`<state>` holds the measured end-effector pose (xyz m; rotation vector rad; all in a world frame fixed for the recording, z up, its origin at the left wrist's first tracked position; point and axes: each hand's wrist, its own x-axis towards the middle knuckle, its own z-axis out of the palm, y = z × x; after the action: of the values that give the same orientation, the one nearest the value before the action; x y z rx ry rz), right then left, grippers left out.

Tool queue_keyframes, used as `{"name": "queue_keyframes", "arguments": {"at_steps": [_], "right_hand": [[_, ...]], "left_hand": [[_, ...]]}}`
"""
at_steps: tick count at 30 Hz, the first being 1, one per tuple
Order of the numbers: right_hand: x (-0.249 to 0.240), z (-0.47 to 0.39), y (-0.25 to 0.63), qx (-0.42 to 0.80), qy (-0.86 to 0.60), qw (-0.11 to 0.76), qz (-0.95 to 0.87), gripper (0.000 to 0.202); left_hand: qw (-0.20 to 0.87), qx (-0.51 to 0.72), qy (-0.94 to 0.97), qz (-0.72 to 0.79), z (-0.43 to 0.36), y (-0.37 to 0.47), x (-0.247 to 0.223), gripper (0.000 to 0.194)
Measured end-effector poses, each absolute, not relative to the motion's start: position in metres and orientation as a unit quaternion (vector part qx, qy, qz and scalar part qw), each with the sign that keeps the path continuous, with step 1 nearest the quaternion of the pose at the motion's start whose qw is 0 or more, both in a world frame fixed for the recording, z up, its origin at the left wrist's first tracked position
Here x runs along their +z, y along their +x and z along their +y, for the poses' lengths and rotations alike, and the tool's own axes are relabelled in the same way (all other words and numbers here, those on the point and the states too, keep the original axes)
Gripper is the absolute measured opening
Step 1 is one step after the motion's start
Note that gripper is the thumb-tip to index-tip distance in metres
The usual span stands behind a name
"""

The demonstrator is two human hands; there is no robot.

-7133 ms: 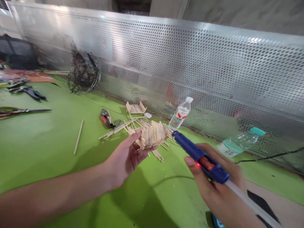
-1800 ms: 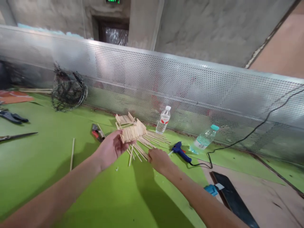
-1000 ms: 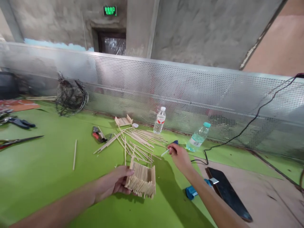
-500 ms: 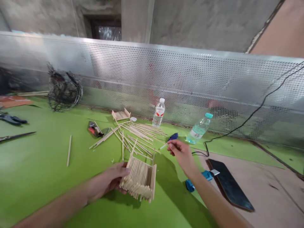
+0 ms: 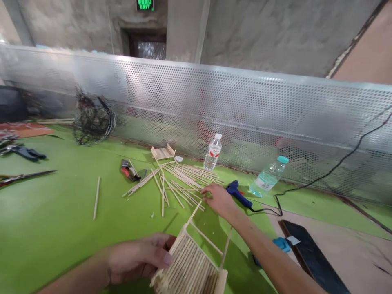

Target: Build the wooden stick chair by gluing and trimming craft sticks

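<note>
As the green counter (image 5: 67, 212) is viewed from above, the slatted wooden-stick model (image 5: 190, 265) is found at its near side, gripped along the left edge by the fingers of the left hand (image 5: 139, 257). The blue glue gun (image 5: 240, 197) is laid just to the right of the right hand (image 5: 219, 200). The loose wooden sticks (image 5: 190, 174) are spread leftward from the nearer right fingers, their long axes mostly directed from far left to near right. These fingers are half curled; whether a stick is pinched cannot be told.

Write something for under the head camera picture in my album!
Left hand holding a stick model, right hand beside loose wooden sticks.
</note>
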<state>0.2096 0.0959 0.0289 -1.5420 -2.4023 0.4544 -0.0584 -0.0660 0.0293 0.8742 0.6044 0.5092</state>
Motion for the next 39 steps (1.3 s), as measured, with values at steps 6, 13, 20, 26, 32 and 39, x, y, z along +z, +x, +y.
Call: {"name": "queue_keyframes", "arguments": {"at_steps": [6, 13, 20, 26, 32, 39], "right_hand": [[0.042, 0.097, 0.219, 0.099, -0.504, 0.024, -0.858, 0.031], [0.048, 0.092, 0.218, 0.079, -0.508, -0.026, -0.857, 0.032], [0.053, 0.095, 0.218, 0.100, -0.530, 0.069, -0.839, 0.030], [0.086, 0.074, 0.246, 0.149, -0.543, 0.247, -0.789, 0.021], [0.103, 0.016, 0.285, 0.248, -0.528, 0.395, -0.709, 0.029], [0.072, -0.085, 0.311, 0.322, -0.595, 0.350, -0.648, 0.031]], "left_hand": [[0.815, 0.215, 0.443, 0.305, -0.063, -0.060, 0.037, 0.042], [0.778, 0.181, 0.492, 0.346, -0.063, -0.062, 0.040, 0.050], [0.707, 0.187, 0.520, 0.442, -0.063, -0.056, 0.044, 0.045], [0.622, 0.228, 0.517, 0.542, -0.054, -0.053, 0.039, 0.029], [0.467, 0.258, 0.596, 0.599, -0.047, -0.062, 0.029, 0.042], [0.165, 0.246, 0.715, 0.633, -0.078, -0.059, 0.049, 0.047]]}}
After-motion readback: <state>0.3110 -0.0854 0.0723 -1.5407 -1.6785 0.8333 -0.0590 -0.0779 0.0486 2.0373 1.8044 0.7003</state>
